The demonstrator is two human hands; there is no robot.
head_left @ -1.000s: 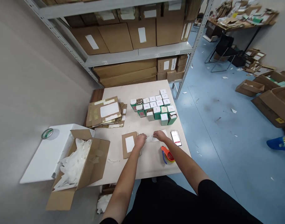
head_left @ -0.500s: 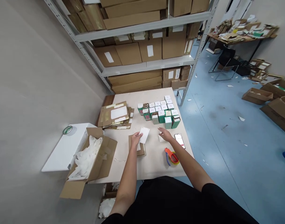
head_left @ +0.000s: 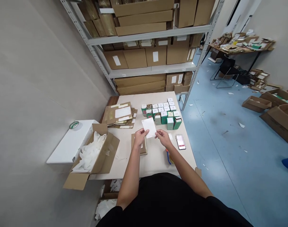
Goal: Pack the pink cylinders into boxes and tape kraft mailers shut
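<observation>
A white card [head_left: 149, 127] is held up over the table between my two hands. My left hand [head_left: 140, 137] pinches its lower left corner, thumb on top. At the lower right edge, my right hand [head_left: 163, 137] is closed on the same card. Beneath my left hand lies a flat cardboard mailer [head_left: 143, 149], partly covered. A small white paper [head_left: 170, 136] shows just beyond my right hand. Farther back stand several small green-and-white boxes [head_left: 164, 118] in rows. Beside my right forearm are a phone [head_left: 181, 142] and a partly hidden blue-handled tool [head_left: 168, 157].
Flattened cardboard mailers [head_left: 117, 114] are stacked at the table's back left. An open carton [head_left: 107, 154] full of white paper stands at the left edge, near a tape roll [head_left: 74, 125]. Metal shelving [head_left: 153, 71] with cartons rises behind; a chair [head_left: 227, 66] stands far right.
My right hand has moved left and taken hold of the card's right side. The card has risen slightly toward the boxes. The view has shifted a little.
</observation>
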